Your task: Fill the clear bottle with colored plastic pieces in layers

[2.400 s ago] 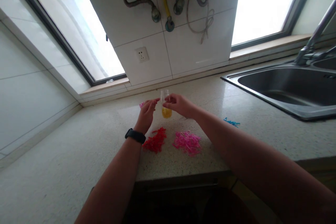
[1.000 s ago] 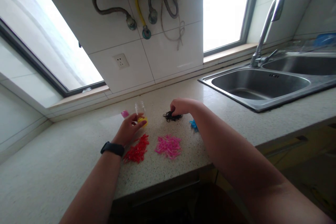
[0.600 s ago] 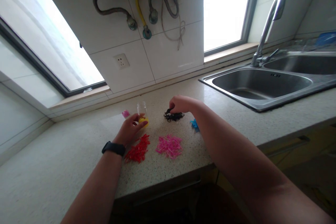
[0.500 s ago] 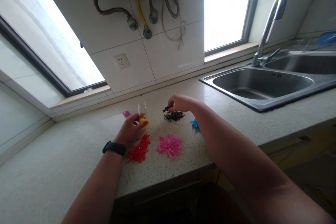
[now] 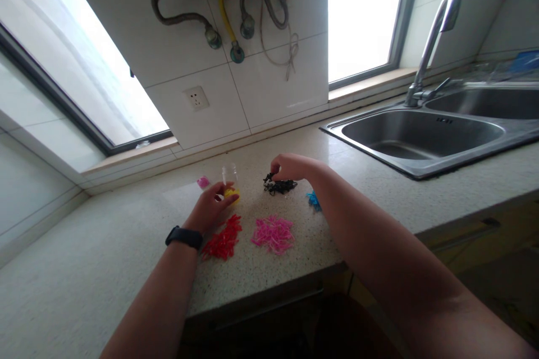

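My left hand point(image 5: 209, 207) is wrapped round a small clear bottle point(image 5: 230, 178) with yellow pieces at its bottom, standing on the speckled counter point(image 5: 105, 258). My right hand point(image 5: 290, 166) is closed in a pinch over a small black heap of tiny bands point(image 5: 280, 185), its fingertips touching the heap. In front of the hands lie a red heap point(image 5: 222, 230) and a pink heap point(image 5: 273, 234). A little blue heap point(image 5: 313, 199) shows beside my right forearm. A pink cap point(image 5: 202, 182) lies left of the bottle.
A steel double sink point(image 5: 425, 134) with a tall tap point(image 5: 429, 39) fills the right of the counter. A tiled wall with a socket point(image 5: 196, 98) and hoses rises behind. The counter's front edge runs below the heaps.
Since 2.4 s ago my right hand left the bottle's mouth and went right to the black heap. My left hand lowered the bottle to the counter. The view shifted right.
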### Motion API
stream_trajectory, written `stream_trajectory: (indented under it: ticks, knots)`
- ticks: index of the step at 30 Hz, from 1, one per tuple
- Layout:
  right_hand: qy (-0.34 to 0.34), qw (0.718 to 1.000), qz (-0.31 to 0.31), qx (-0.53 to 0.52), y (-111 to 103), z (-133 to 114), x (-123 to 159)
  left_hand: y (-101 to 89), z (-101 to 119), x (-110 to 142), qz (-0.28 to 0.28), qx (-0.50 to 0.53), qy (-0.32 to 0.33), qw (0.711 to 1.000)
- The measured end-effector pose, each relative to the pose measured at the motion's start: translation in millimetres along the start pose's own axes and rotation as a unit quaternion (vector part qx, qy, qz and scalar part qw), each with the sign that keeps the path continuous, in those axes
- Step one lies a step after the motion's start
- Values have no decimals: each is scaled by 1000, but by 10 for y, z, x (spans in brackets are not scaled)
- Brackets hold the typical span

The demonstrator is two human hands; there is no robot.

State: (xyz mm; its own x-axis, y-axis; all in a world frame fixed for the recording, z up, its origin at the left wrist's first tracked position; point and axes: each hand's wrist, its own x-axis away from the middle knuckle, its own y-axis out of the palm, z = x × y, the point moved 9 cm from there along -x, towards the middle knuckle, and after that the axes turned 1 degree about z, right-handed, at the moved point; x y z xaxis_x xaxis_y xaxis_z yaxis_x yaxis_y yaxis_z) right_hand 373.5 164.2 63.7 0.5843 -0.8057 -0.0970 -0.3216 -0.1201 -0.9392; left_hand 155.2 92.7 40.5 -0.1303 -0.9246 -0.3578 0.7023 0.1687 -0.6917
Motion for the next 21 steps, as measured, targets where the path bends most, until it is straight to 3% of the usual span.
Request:
stream_trajectory:
  ticks: [5, 12, 21]
  knots:
    - [-13, 999, 10, -33, -24, -38, 12, -6, -7, -3, 1, -5, 3, 1000]
    - [-38, 983, 121, -135, -266, -85, 29, 2, 10, 2, -1, -57, 36, 998]
    - [-96, 898, 161, -398, -275, -208, -35, -27, 84, -4, 16, -97, 70, 993]
